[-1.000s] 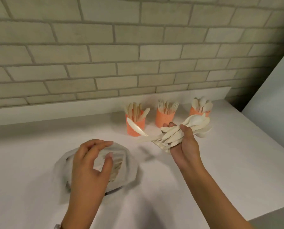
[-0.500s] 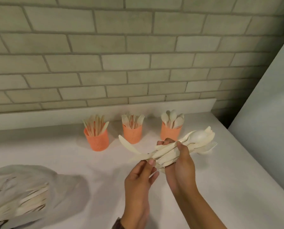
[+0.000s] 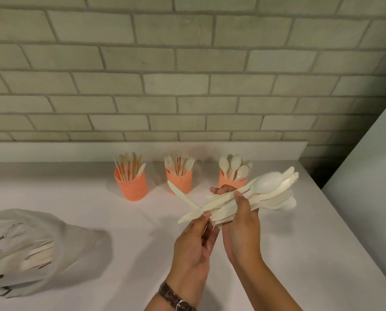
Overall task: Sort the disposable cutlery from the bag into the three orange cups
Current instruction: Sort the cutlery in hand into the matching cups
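Landmark = fork cup (image 3: pixel 179 180), the middle one of three orange cups standing on the white counter (image 3: pixel 120 221) against the brick wall (image 3: pixel 187 75).

- Knife cup (image 3: pixel 132 187) is left of the fork cup and spoon cup (image 3: pixel 229 181) is right of it. All three stand upright and apart, each with cutlery standing in it.
- Right hand (image 3: pixel 241 221) is in front of the fork cup and off to its right, above the counter. Its fingers and thumb are wrapped round a bundle of cutlery (image 3: pixel 255 194). The bundle is mixed (spoon bowl on top, fork tines lower right) and partly covers the spoon cup in view.
- Left hand (image 3: pixel 194 248) is in front of the fork cup, just beside the right hand. Its fingertips are pinched at the bundle's left end on a knife (image 3: pixel 183 196). The blade points up-left and its tip overlaps the fork cup's lower edge in view. A second handle sticks out there too, and I can't tell if it is also pinched.
- Watch (image 3: pixel 176 297) sits on the left wrist.
- Bag (image 3: pixel 41 250) lies on the counter well left of the fork cup and nearer the camera, with more pale cutlery showing through it.
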